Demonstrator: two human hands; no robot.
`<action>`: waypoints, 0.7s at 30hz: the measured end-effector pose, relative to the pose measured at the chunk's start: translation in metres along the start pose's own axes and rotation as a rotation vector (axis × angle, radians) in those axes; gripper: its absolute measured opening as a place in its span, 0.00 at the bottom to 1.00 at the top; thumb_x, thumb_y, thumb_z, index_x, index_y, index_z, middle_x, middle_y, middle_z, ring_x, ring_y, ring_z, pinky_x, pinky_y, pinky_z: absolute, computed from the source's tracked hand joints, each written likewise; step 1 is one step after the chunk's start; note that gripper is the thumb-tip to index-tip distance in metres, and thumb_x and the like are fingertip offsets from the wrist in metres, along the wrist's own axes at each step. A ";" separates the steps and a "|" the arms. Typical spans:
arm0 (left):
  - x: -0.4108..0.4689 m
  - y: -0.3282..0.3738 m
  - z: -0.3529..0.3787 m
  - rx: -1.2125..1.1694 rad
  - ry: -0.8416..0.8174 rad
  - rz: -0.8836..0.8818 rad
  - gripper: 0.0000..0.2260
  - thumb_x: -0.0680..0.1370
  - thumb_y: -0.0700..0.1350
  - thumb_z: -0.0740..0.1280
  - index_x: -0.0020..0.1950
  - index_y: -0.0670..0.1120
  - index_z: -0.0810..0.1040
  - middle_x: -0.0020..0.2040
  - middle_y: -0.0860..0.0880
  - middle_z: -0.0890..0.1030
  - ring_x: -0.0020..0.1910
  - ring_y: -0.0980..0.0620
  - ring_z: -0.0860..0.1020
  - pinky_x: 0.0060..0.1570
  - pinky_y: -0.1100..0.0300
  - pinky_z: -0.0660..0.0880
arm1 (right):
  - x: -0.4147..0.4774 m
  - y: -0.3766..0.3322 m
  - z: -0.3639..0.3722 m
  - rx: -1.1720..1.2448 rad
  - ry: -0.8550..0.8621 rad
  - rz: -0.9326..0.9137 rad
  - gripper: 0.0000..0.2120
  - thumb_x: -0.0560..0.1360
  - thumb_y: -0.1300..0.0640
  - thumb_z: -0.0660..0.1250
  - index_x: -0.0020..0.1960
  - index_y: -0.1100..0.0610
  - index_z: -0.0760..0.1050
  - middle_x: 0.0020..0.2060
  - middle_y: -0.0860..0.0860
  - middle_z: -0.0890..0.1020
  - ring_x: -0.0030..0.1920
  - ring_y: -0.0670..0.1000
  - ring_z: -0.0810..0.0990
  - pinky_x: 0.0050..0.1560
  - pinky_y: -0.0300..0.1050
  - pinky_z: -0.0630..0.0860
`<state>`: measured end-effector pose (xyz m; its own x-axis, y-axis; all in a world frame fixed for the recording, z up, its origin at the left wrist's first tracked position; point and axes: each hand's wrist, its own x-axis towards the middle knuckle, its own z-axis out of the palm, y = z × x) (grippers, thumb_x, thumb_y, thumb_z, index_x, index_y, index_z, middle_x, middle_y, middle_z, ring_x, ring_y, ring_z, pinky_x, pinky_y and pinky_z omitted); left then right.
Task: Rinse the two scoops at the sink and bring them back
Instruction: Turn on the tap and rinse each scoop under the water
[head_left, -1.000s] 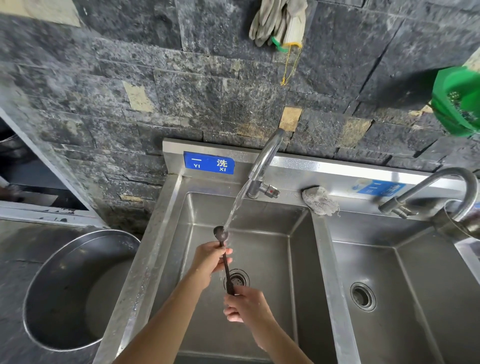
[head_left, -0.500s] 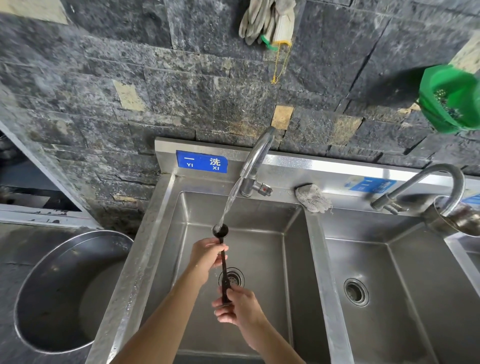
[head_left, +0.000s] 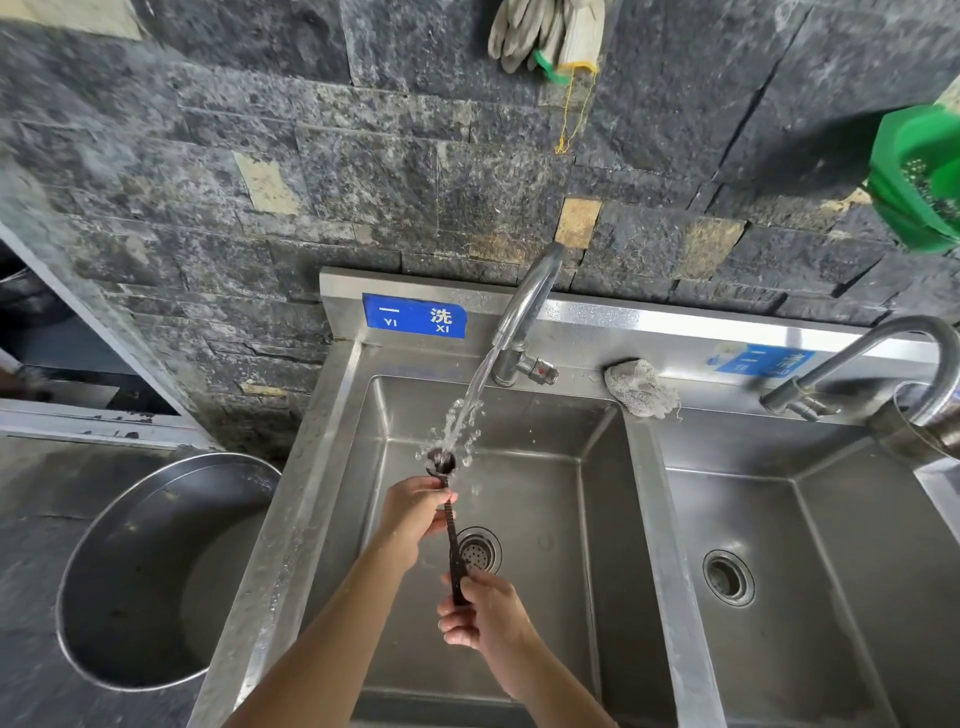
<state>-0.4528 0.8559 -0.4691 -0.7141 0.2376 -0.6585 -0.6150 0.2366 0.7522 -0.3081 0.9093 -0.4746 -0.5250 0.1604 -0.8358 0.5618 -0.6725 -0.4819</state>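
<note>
A dark long-handled scoop (head_left: 453, 540) is held over the left basin of the steel sink (head_left: 550, 519), its small bowl under the running stream from the left tap (head_left: 524, 306). Water splashes off the bowl. My left hand (head_left: 413, 512) pinches the handle just below the bowl. My right hand (head_left: 480, 608) grips the handle's lower end. Whether this is one scoop or two held together, I cannot tell.
A second basin with its own tap (head_left: 857, 358) lies to the right. A crumpled grey cloth (head_left: 641, 387) rests on the back ledge. A large steel pot (head_left: 150, 566) stands left of the sink. Gloves (head_left: 545, 31) and a green colander (head_left: 919, 176) hang on the stone wall.
The scoop's bowl sits more squarely in the stream and water now sprays off it. Both hands keep their hold with little shift.
</note>
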 end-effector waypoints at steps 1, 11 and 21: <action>0.001 -0.001 0.000 -0.002 -0.002 -0.004 0.10 0.72 0.33 0.74 0.51 0.42 0.81 0.39 0.44 0.86 0.36 0.48 0.84 0.33 0.60 0.79 | 0.000 0.001 0.000 0.001 0.005 0.000 0.16 0.80 0.69 0.48 0.46 0.62 0.73 0.30 0.55 0.68 0.28 0.48 0.63 0.31 0.42 0.54; 0.020 0.016 -0.002 0.009 0.004 0.016 0.09 0.73 0.33 0.73 0.49 0.44 0.81 0.40 0.45 0.86 0.36 0.48 0.84 0.33 0.61 0.80 | -0.004 -0.020 0.014 -0.035 0.042 -0.043 0.16 0.82 0.68 0.50 0.47 0.63 0.76 0.31 0.57 0.72 0.30 0.51 0.68 0.30 0.42 0.62; 0.049 0.108 0.000 0.032 -0.038 0.183 0.08 0.75 0.34 0.71 0.44 0.47 0.80 0.40 0.46 0.85 0.37 0.50 0.83 0.28 0.64 0.78 | 0.013 -0.099 0.051 0.005 0.056 -0.156 0.13 0.85 0.66 0.54 0.55 0.65 0.77 0.40 0.60 0.80 0.36 0.54 0.79 0.38 0.46 0.78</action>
<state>-0.5540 0.8933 -0.4197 -0.7993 0.3150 -0.5118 -0.4646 0.2163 0.8587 -0.4031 0.9414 -0.4240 -0.5691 0.3036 -0.7642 0.4724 -0.6400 -0.6060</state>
